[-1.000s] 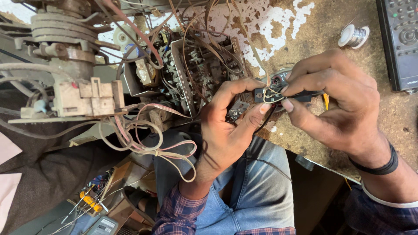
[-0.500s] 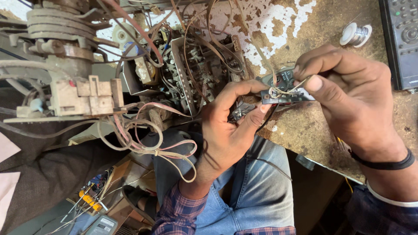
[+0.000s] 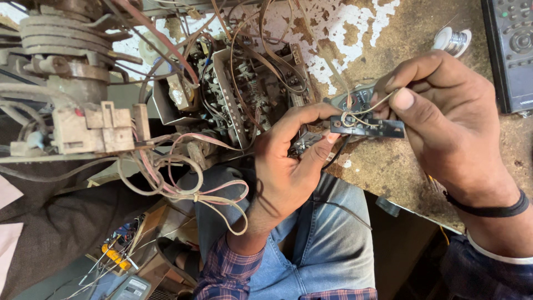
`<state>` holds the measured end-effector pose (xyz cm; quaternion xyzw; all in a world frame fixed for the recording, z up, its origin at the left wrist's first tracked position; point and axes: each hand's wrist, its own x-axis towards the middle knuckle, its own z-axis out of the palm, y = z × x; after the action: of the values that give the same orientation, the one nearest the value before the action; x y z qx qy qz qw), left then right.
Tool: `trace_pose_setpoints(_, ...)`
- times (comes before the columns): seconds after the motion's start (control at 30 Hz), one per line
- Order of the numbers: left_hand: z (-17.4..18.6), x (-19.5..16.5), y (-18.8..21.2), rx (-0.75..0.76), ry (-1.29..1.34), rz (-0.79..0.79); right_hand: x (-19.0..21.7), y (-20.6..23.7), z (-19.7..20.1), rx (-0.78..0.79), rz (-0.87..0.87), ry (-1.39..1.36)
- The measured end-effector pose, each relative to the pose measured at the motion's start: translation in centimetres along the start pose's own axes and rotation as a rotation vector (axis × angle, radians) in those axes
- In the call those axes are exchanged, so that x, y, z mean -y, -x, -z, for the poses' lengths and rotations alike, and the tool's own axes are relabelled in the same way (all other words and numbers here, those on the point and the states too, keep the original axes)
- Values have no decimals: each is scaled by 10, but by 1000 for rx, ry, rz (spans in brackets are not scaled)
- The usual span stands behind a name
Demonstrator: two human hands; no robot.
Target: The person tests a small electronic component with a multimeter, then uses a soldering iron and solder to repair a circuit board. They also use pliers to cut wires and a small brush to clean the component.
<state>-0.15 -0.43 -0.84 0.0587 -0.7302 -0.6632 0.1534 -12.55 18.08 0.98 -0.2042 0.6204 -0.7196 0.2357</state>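
A small dark circuit board (image 3: 371, 126) with thin pale wires hangs between my two hands over the worn brown tabletop (image 3: 411, 22). My left hand (image 3: 294, 161) pinches its left end between thumb and forefinger. My right hand (image 3: 449, 116) holds the right end and pinches a looped wire against the board with thumb and forefinger. A black band circles my right wrist. Behind the board sits an opened electronics chassis (image 3: 239, 94) full of tangled wires.
A grey metal assembly with stacked discs (image 3: 66, 61) stands at the left, with a wire bundle (image 3: 183, 183) drooping below it. A solder spool (image 3: 452, 40) and a black remote control (image 3: 513, 50) lie at the top right. Small tools (image 3: 114, 258) lie on the floor.
My right hand has let the tool drop out of view and shifted to pinching the board's wires. The board has turned flatter, with its dark strip facing the camera.
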Motion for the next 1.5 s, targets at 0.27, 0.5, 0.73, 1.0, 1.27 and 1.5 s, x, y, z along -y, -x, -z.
trace_pose_setpoints(0.27,1,0,-1,-18,3,12,16,-9,-1,177,240,504)
trace_pose_setpoints(0.5,-2,3,1,-41,38,28,8,-7,2,212,207,790)
trace_pose_setpoints(0.73,-1,-1,-1,-27,19,49,8,-6,2,211,240,748)
trace_pose_setpoints(1.0,0,-2,-1,-27,-11,14,10,-6,-1,210,222,674)
trace_pose_setpoints(1.27,0,-2,-2,-26,-38,9,12,-10,-4,207,255,670)
trace_pose_setpoints(1.5,0,-4,-4,-29,-79,6,16,-7,-3,142,386,546)
